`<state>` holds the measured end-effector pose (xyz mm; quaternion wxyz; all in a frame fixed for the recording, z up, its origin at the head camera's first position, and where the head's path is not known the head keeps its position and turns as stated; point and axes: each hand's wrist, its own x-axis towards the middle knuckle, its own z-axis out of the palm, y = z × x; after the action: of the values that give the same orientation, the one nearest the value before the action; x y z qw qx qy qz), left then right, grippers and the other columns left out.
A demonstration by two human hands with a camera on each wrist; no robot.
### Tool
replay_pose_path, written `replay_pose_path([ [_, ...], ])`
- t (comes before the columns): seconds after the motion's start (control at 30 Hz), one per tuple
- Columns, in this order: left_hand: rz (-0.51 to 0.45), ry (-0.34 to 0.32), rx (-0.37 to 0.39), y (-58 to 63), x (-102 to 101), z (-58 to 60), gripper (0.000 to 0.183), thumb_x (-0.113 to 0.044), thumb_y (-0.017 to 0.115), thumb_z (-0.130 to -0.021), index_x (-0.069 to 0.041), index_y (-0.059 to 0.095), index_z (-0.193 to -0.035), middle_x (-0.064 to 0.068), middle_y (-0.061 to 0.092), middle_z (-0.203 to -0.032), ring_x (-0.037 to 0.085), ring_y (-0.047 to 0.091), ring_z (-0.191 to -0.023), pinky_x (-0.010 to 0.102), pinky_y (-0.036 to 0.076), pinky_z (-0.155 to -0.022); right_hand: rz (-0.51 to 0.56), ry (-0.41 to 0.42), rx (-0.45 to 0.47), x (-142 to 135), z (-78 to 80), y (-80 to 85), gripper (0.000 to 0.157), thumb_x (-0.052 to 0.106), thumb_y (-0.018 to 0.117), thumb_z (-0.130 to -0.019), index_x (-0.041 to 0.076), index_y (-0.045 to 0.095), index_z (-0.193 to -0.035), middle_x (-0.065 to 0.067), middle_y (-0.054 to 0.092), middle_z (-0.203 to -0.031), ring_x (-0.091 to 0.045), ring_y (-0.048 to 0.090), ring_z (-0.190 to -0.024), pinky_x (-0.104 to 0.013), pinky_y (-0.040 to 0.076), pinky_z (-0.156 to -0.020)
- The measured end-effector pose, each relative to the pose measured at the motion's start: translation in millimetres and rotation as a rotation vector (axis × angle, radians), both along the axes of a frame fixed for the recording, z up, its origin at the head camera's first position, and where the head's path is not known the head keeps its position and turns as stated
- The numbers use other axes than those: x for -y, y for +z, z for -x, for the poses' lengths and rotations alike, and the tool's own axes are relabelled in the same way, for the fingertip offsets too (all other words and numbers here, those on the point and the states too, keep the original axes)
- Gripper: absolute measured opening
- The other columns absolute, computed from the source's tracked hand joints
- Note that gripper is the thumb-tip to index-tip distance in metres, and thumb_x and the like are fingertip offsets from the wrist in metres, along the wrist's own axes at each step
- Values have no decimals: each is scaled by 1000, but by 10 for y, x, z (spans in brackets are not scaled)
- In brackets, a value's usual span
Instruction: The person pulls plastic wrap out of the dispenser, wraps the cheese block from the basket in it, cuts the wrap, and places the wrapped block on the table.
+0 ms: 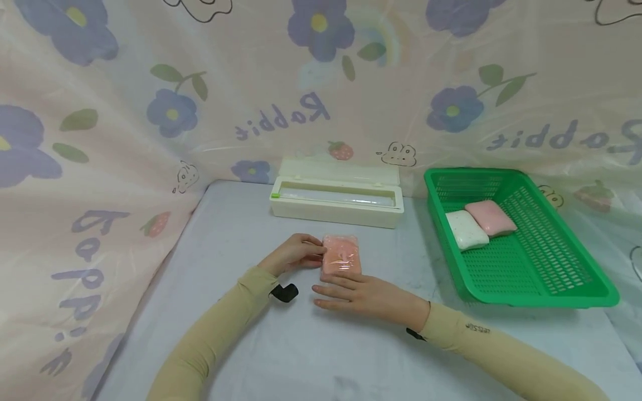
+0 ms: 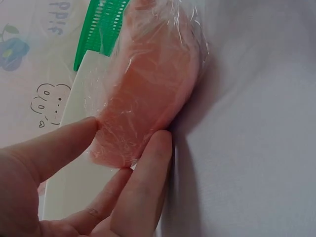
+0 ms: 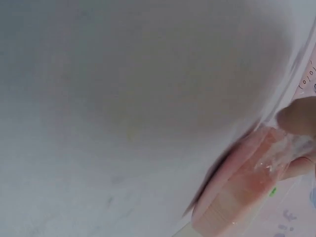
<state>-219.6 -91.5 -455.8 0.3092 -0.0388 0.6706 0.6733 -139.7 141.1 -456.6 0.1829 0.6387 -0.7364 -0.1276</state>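
A pink bar of soap (image 1: 341,255) wrapped in crinkled clear film lies on the table before me. My left hand (image 1: 296,253) holds it at the left side, thumb and fingers bent around that end. In the left wrist view the fingertips press against the film on the wrapped soap (image 2: 143,94). My right hand (image 1: 363,298) lies along the near edge of the bar with its fingers stretched out to the left, touching it and holding nothing. The right wrist view has the wrapped soap (image 3: 242,192) low at the right, with fingers partly cut off by the frame.
Behind the soap stands a white cling film box (image 1: 337,214) with its lid up and a roll inside. To the right, a green basket (image 1: 539,301) holds a white soap bar (image 1: 466,229) and a pink soap bar (image 1: 491,217). A patterned curtain (image 1: 210,145) hangs behind and at the left.
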Motion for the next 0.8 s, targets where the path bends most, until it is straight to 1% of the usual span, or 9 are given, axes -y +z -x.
replay_pose_path([
  [0.07,1,2,0,-1,-7,-1,36,-5,65,-90,10,50,-120,18,60,-105,24,64,-91,40,52,-90,10,14,-10,-3,3,7,45,2,21,-105,11,38,-146,-7,27,-155,-24,24,-141,-40,24,-114],
  [0.13,8,4,-4,0,-9,0,35,-4,65,-90,9,51,-119,18,61,-105,24,64,-89,39,53,-88,15,18,-9,-12,2,31,42,2,29,-104,9,45,-141,-8,33,-152,-23,28,-140,-39,24,-114],
  [0.23,12,11,-1,-2,-6,10,33,-4,66,-90,9,52,-118,18,61,-105,22,65,-87,37,54,-86,19,20,-12,-25,3,61,43,6,59,-92,10,54,-134,-7,43,-146,-22,34,-137,-36,25,-114],
  [0.3,7,11,-1,-12,-2,20,34,-4,66,-89,9,52,-117,18,62,-105,22,65,-87,37,55,-85,33,27,-19,-33,4,77,47,8,69,-84,10,58,-130,-6,49,-141,-22,38,-134,-35,27,-113],
  [0.4,3,13,1,-20,-2,28,34,-4,67,-89,9,52,-118,18,62,-105,22,65,-87,36,55,-85,64,44,-29,-50,9,79,41,6,66,-83,9,63,-124,-7,55,-134,-21,45,-129,-34,32,-110],
  [0.57,-7,22,1,-36,-6,31,35,-2,66,-89,9,52,-119,18,62,-104,21,65,-86,36,55,-85,112,58,6,-89,13,49,33,1,52,-91,6,65,-120,-8,61,-126,-20,53,-121,-32,41,-103],
  [0.63,-15,30,7,-47,-10,33,35,-1,66,-89,10,51,-119,18,62,-104,21,65,-85,36,55,-85,146,61,46,-96,17,37,31,0,55,-89,5,66,-118,-8,63,-123,-19,57,-116,-30,45,-99],
  [0.73,-14,45,15,-64,-17,40,36,-1,67,-88,10,51,-119,18,61,-103,20,65,-83,36,55,-84,243,51,163,-92,33,25,34,-1,68,-80,4,66,-113,-7,66,-117,-16,62,-108,-27,50,-91],
  [0.8,3,49,11,-71,-18,42,36,-2,67,-88,9,52,-119,17,62,-103,19,65,-82,35,56,-82,336,11,312,-81,49,25,34,-3,73,-77,5,67,-110,-4,67,-112,-14,63,-103,-25,52,-87],
])
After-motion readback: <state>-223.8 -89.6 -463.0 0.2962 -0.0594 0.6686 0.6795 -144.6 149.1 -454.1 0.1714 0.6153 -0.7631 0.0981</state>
